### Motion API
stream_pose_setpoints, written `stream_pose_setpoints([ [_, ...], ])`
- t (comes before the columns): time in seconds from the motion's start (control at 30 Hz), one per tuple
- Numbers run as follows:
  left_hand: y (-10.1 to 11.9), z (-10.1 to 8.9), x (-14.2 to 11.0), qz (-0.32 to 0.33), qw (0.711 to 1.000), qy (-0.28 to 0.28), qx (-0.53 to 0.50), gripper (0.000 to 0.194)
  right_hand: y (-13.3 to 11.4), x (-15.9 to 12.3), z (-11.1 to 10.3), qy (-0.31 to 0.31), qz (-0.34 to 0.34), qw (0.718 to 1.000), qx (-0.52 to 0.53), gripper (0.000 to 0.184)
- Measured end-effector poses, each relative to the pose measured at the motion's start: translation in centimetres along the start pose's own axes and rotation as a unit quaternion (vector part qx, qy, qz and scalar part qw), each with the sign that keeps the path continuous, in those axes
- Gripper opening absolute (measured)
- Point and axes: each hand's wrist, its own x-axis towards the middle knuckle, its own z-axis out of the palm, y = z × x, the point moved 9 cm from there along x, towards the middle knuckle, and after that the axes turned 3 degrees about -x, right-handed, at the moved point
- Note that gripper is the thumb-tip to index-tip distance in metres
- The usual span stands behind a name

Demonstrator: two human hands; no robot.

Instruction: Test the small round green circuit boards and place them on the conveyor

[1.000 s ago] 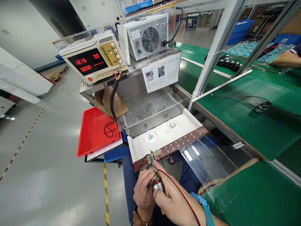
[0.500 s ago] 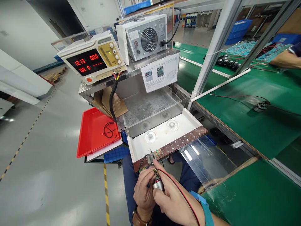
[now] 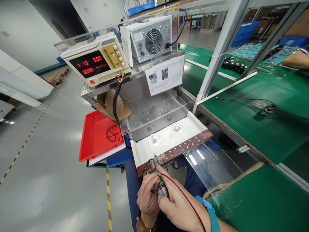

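Observation:
My right hand (image 3: 177, 201) is closed around a small silver motor (image 3: 163, 191), thumb on its near side and index finger stretched forward. A red-and-black wire pair (image 3: 184, 194) runs from there back over my right wrist, which wears a blue band. My left hand (image 3: 147, 194) is pressed against the motor's far end, its fingers pinched together; what lies between them is mostly hidden. Just beyond the fingertips is a brown strip with metal eyelets (image 3: 180, 148), with black leads and a small clip-like fitting (image 3: 155, 161) at its near end.
Behind the strip sits a white tray (image 3: 166, 137) with two round fittings. A lit power supply (image 3: 96, 61) and a fan-backed unit (image 3: 152, 40) stand on a metal shelf. Left is a red bin (image 3: 93, 137); right, a green bench (image 3: 285, 135) holds another wired motor (image 3: 268, 109). A co-worker's arm (image 3: 295, 60) reaches in.
My hands keep nearly the same grip, and the motor has shifted very slightly. Digits on the power supply's display look different. The co-worker's arm at the far right has moved a little.

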Motion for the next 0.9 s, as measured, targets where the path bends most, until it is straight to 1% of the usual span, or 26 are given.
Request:
stream_pose_setpoints([
  [0.2, -0.4, -0.1, -0.5, -0.015, 1.0, 0.011, 0.008, 0.022, 0.0, -0.1, -0.1, 0.004, -0.007, 1.0, 0.0, 0.08],
  [0.43, -0.1, 0.0, -0.1, -0.019, 0.999, 0.015, 0.026, 0.018, 0.6, -0.1, -0.2, -0.003, 0.001, 1.0, -0.001, 0.075],
  [0.47, -0.1, -0.1, -0.1, -0.02, 0.999, 0.021, 0.032, 0.02, 0.5, -0.1, -0.3, -0.003, 0.002, 1.0, 0.001, 0.075],
  [0.53, -0.1, -0.2, -0.1, -0.014, 0.999, 0.024, 0.044, 0.034, 0.3, -0.2, -0.5, -0.003, 0.0, 1.0, 0.003, 0.075],
  [0.6, 0.2, -0.1, 0.0, 0.005, 0.999, 0.011, 0.051, 0.045, -0.2, -0.2, -0.7, -0.004, -0.009, 1.0, 0.005, 0.076],
  [0.63, 0.5, 0.0, 0.1, 0.017, 0.999, -0.003, 0.049, 0.048, -0.5, -0.3, -0.7, -0.005, -0.013, 1.0, 0.005, 0.076],
  [0.73, 1.1, 0.1, 0.5, 0.042, 0.998, -0.032, 0.029, 0.054, -0.9, -0.3, -0.7, -0.008, -0.021, 1.0, 0.003, 0.076],
  [0.9, 1.5, 0.0, 0.9, 0.053, 0.998, -0.034, 0.02, 0.059, -1.2, -0.2, -0.8, 0.002, -0.044, 0.999, 0.004, 0.075],
])
